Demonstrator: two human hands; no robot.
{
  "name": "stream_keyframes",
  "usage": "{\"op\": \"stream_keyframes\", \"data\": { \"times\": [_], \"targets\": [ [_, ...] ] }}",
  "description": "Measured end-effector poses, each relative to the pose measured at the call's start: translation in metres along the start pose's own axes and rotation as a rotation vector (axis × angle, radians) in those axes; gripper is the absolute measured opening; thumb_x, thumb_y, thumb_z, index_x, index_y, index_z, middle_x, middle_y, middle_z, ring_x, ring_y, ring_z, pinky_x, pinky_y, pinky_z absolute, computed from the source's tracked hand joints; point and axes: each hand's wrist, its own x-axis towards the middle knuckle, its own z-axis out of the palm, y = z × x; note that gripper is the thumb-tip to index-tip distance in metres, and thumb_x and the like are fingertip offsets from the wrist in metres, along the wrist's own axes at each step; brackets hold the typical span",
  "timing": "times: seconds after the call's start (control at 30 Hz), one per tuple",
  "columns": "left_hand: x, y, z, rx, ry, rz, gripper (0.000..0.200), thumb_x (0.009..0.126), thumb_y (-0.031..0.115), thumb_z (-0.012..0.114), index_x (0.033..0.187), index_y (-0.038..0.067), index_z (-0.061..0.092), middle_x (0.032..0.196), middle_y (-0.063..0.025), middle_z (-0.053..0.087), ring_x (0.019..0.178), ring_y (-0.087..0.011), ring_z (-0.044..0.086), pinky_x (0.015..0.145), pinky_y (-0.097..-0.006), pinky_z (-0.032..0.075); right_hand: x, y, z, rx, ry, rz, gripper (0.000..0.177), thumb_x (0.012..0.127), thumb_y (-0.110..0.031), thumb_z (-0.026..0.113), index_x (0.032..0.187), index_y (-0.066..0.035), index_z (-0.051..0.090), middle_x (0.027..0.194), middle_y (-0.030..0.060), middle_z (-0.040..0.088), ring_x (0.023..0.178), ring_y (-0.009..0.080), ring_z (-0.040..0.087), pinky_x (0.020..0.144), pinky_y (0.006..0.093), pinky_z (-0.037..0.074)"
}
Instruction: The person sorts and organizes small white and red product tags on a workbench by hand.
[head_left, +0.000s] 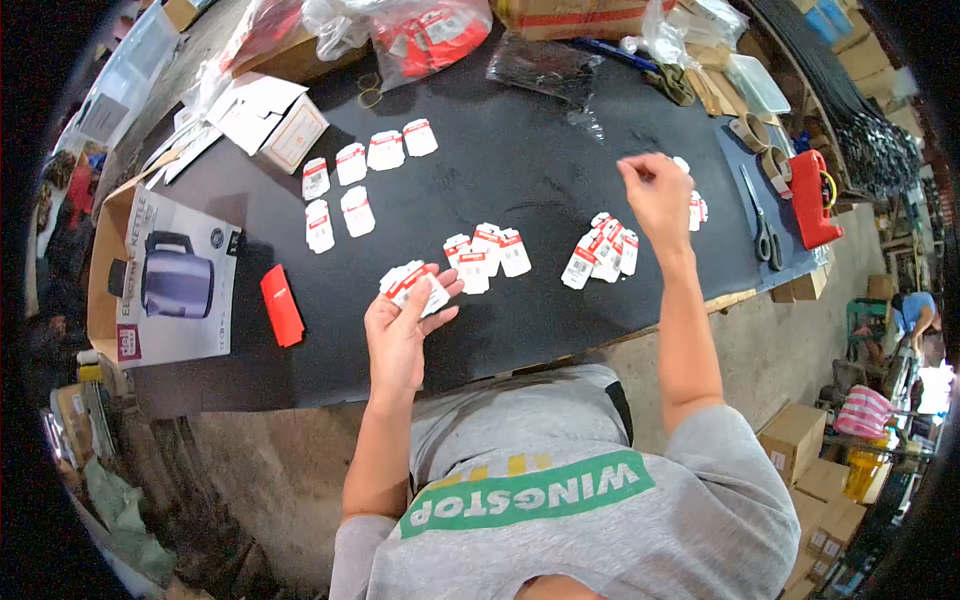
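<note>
My left hand (398, 340) grips a fanned bunch of white hang tags (408, 282) with red bands, thumb across the front. Over the right part of the table is my right hand (662, 205), its fingers curled together; whatever they may hold cannot be made out. Partly behind that hand lie some tags (696, 208). Left of it on the tabletop is a loose pile of tags (600, 250), and another pile (487, 255) lies just right of my left hand. Farther back, small tag stacks (386, 151) are set out in two rows.
The black table (380, 345) also bears a kettle box (180, 280), a red card (282, 306) and an opened white box (285, 125). Scissors (762, 225), tape rolls (750, 133) and a red tape dispenser (815, 200) sit at the right. Plastic bags (435, 40) line the back.
</note>
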Motion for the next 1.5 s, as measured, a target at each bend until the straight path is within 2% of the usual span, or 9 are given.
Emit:
{"op": "stream_keyframes", "data": {
  "times": [0.07,0.17,0.37,1.0,1.1,1.17,1.3,1.33,1.5],
  "targets": [
    [0.003,0.006,0.006,0.025,0.036,0.008,0.03,0.091,0.013,0.058,0.114,-0.005,0.053,0.107,-0.0204,0.064,0.096,-0.0271,0.066,0.068,-0.0281,0.057,-0.019,-0.026,-0.009,0.11,0.029,-0.057,0.006,0.075,-0.005,0.069,0.076,0.0,0.066,0.067,0.0104,0.06,0.057,0.0186,0.056,0.054,0.029,0.043],
    [0.01,-0.007,0.013,-0.016,0.009,0.015,0.029,0.088,0.012,0.062,0.112,-0.004,0.055,0.102,-0.0176,0.066,0.09,-0.0259,0.068,0.067,-0.0273,0.056,-0.051,-0.068,-0.019,0.247,-0.207,-0.063,0.004,0.076,-0.003,0.069,0.075,-0.002,0.065,0.065,0.0058,0.058,0.055,0.0115,0.052,0.05,0.0253,0.039],
    [0.018,-0.009,0.021,-0.012,0.005,0.098,0.021,0.087,0.011,0.064,0.103,-0.002,0.062,0.094,-0.0118,0.068,0.084,-0.0178,0.068,0.065,-0.0251,0.057,-0.102,-0.105,-0.002,0.495,-0.56,-0.106,0.005,0.075,-0.003,0.068,0.076,-0.001,0.064,0.066,0.0081,0.056,0.057,0.0177,0.053,0.05,0.0288,0.04],
    [0.018,-0.013,0.019,0.106,0.036,0.228,0.016,0.086,0.01,0.065,0.098,-0.002,0.064,0.091,-0.0133,0.069,0.083,-0.0166,0.068,0.065,-0.026,0.057,-0.106,-0.105,0.008,0.466,-0.643,-0.11,0.007,0.076,-0.005,0.067,0.078,0.001,0.065,0.069,0.0115,0.06,0.06,0.0223,0.058,0.052,0.0312,0.044],
    [0.017,-0.018,0.018,0.265,0.051,0.34,0.013,0.084,0.006,0.066,0.095,-0.001,0.067,0.09,-0.0101,0.07,0.082,-0.0144,0.067,0.065,-0.0249,0.055,-0.104,-0.106,0.011,0.466,-0.614,-0.087,0.007,0.077,-0.005,0.069,0.082,0.0,0.067,0.069,0.009,0.061,0.059,0.015,0.057,0.053,0.0278,0.044],
    [0.013,-0.022,0.019,0.406,0.016,0.461,0.012,0.083,0.005,0.067,0.094,-0.001,0.068,0.09,-0.0084,0.07,0.082,-0.0133,0.066,0.065,-0.0244,0.053,-0.104,-0.104,0.018,0.658,-0.541,0.232,0.01,0.078,-0.004,0.069,0.088,-0.003,0.07,0.069,0.0051,0.062,0.06,0.0068,0.055,0.053,0.0238,0.042],
    [-0.003,-0.02,0.026,0.639,-0.057,0.621,0.013,0.079,0.0,0.068,0.091,0.003,0.071,0.082,-0.0067,0.071,0.072,-0.0093,0.065,0.065,-0.0234,0.051,-0.101,-0.094,0.026,0.782,-0.548,0.167,0.015,0.077,-0.002,0.07,0.091,-0.004,0.071,0.074,0.0029,0.061,0.063,0.0051,0.052,0.055,0.0215,0.041],
    [-0.005,-0.02,0.026,0.663,-0.07,0.647,0.012,0.078,0.001,0.069,0.09,0.003,0.071,0.08,-0.0071,0.071,0.07,-0.0086,0.065,0.063,-0.0233,0.05,-0.101,-0.089,0.029,0.725,-0.51,0.03,0.014,0.076,-0.003,0.071,0.091,-0.003,0.071,0.078,0.0039,0.062,0.066,0.0072,0.053,0.057,0.0218,0.042],
    [-0.01,-0.024,0.023,0.692,-0.083,0.481,0.013,0.079,0.004,0.07,0.092,0.003,0.07,0.081,-0.0063,0.071,0.072,-0.0082,0.065,0.06,-0.0231,0.05,-0.093,-0.085,0.031,0.768,-0.506,-0.101,0.009,0.077,-0.006,0.071,0.085,-0.003,0.07,0.081,0.005,0.065,0.067,0.009,0.055,0.059,0.0221,0.043]
  ]
}}
